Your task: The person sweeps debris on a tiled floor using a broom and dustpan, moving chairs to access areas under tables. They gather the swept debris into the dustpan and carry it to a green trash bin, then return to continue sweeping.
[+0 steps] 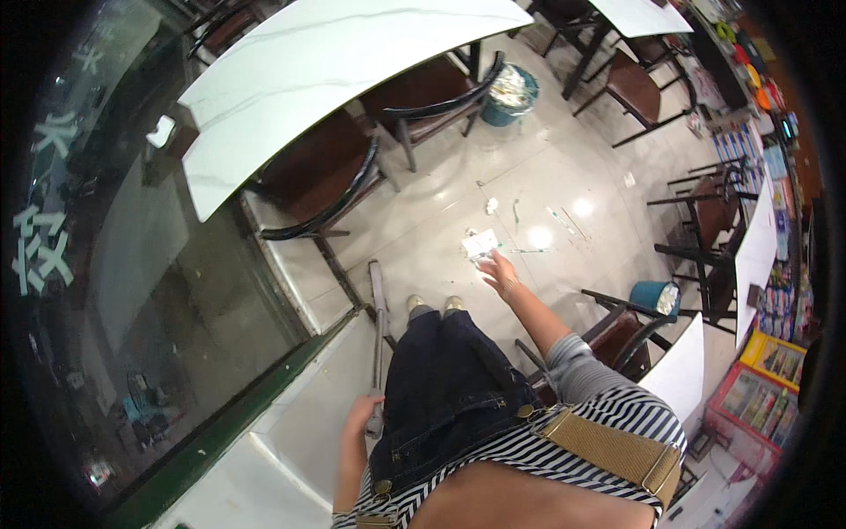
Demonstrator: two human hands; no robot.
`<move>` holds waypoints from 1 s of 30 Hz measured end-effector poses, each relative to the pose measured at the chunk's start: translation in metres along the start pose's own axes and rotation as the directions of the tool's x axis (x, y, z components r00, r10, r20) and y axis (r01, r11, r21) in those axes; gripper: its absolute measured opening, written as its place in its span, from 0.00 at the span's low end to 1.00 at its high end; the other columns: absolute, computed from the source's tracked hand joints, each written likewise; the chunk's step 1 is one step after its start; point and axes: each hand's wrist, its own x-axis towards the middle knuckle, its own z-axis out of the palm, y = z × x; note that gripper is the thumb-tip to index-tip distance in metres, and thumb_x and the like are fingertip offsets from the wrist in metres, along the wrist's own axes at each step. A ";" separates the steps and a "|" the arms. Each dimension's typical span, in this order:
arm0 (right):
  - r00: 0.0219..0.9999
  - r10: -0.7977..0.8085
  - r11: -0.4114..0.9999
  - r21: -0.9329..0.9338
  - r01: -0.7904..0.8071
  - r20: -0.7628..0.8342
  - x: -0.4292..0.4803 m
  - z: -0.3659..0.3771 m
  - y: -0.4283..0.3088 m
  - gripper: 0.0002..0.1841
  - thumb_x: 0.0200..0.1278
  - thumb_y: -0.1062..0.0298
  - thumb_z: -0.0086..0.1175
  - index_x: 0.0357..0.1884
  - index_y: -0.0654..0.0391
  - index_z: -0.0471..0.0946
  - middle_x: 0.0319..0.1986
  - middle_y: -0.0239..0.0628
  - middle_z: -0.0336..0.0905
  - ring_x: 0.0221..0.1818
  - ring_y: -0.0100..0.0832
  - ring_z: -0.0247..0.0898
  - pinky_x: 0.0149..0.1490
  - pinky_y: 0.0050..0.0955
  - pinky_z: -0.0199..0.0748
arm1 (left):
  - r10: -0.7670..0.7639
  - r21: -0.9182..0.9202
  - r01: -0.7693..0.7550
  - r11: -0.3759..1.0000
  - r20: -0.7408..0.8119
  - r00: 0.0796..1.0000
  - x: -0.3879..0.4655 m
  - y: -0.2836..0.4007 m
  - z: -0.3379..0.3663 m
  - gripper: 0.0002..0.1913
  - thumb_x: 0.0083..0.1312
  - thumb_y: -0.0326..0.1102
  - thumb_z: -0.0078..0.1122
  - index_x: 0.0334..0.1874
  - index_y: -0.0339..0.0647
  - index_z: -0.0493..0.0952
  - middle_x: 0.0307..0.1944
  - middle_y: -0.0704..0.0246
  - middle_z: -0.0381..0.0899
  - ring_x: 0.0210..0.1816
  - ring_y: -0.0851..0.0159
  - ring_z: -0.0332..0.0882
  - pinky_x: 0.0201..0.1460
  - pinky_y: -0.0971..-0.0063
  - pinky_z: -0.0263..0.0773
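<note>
My left hand (362, 411) is closed around the grey end of a long-handled tool (378, 330), which lies along my left leg with its other end near the floor; its kind is unclear. My right hand (500, 272) reaches forward with bent fingers, over or beside a white paper piece (480, 243) and a crumpled clear wrapper. Whether the fingers grip the wrapper cannot be told. Further off on the floor are a crumpled tissue (491, 205), a green strip (516, 210) and several thin sticks or wrappers (562, 221).
A white marbled table (317, 73) with dark chairs (320, 172) stands ahead. Two blue-green bins with white waste stand on the floor, one beyond the chairs (502, 118), one at right (644, 297). A window (185, 264) lies left, over a white ledge (304, 423). More tables and chairs (633, 86) are at right.
</note>
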 end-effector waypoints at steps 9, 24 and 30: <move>0.898 0.281 0.922 0.355 -0.155 -0.339 -0.155 -0.250 0.122 0.16 0.61 0.57 0.44 0.44 0.59 0.69 0.38 0.41 0.75 0.36 0.30 0.72 0.40 0.26 0.70 | -0.222 -0.160 0.328 0.931 0.466 0.857 0.094 0.112 0.081 0.05 0.53 0.31 0.52 0.22 0.39 0.71 0.19 0.66 0.72 0.20 0.64 0.71 0.24 0.71 0.69; 0.716 0.345 0.737 0.647 0.193 -0.607 -0.231 -0.222 0.209 0.13 0.58 0.58 0.50 0.34 0.60 0.72 0.23 0.38 0.74 0.20 0.28 0.69 0.25 0.22 0.68 | -0.102 -0.371 0.454 0.810 0.674 0.732 0.147 0.371 0.340 0.07 0.47 0.23 0.54 0.22 0.41 0.66 0.19 0.69 0.69 0.26 0.67 0.73 0.29 0.73 0.73; 0.595 0.407 0.712 0.649 0.269 -0.693 -0.206 -0.197 0.213 0.14 0.57 0.58 0.51 0.31 0.60 0.73 0.22 0.39 0.75 0.17 0.28 0.68 0.22 0.22 0.66 | 0.118 -0.480 0.391 0.785 0.736 0.667 0.156 0.401 0.208 0.04 0.52 0.27 0.53 0.24 0.41 0.68 0.20 0.69 0.69 0.23 0.69 0.68 0.25 0.77 0.68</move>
